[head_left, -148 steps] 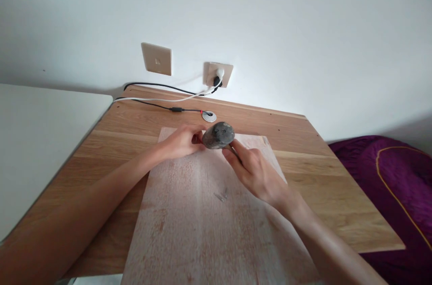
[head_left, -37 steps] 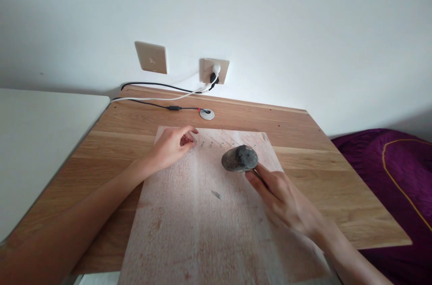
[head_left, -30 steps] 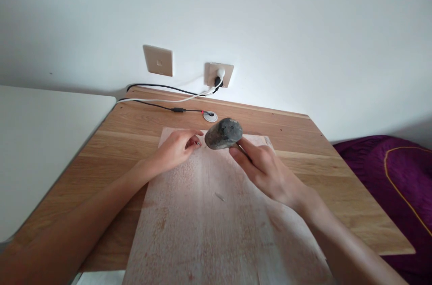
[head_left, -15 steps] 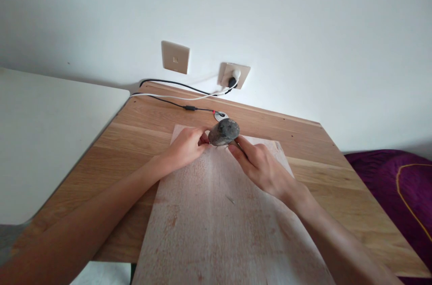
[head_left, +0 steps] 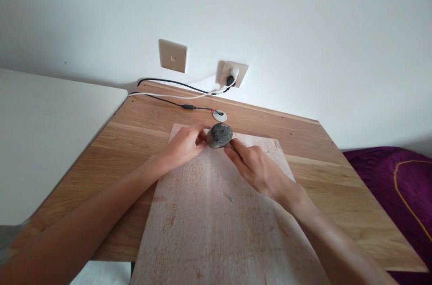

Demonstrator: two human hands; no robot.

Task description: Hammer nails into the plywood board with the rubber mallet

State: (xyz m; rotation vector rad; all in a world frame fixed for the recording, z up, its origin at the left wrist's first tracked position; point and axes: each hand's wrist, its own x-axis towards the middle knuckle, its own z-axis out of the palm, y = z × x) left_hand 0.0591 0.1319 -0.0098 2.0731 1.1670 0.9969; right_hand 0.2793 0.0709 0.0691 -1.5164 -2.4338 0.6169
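Note:
My right hand [head_left: 258, 166] is wrapped round the short visible part of a hammer's handle. The dark grey, worn hammer head [head_left: 220, 135] is just above the far part of a pale, whitish wooden board [head_left: 205, 226]. Close on the left of the head, my left hand [head_left: 185, 143] rests at the board with thumb and fingers curled together in a pinch. The hammer head hides those fingertips, so what they hold does not show. A thin, nail-like sliver [head_left: 229, 197] lies on the board nearer to me.
The board lies on a brown wooden desk [head_left: 324, 186]. Black and white cables [head_left: 175, 95] run along its back to a wall socket [head_left: 233, 73], near a round cable grommet [head_left: 220, 116]. A white surface [head_left: 60, 141] adjoins on the left; purple cloth [head_left: 378, 177] is at the right.
The hammer head has come down slightly, uncovering the grommet behind it. My left hand has stayed in nearly the same place on the board.

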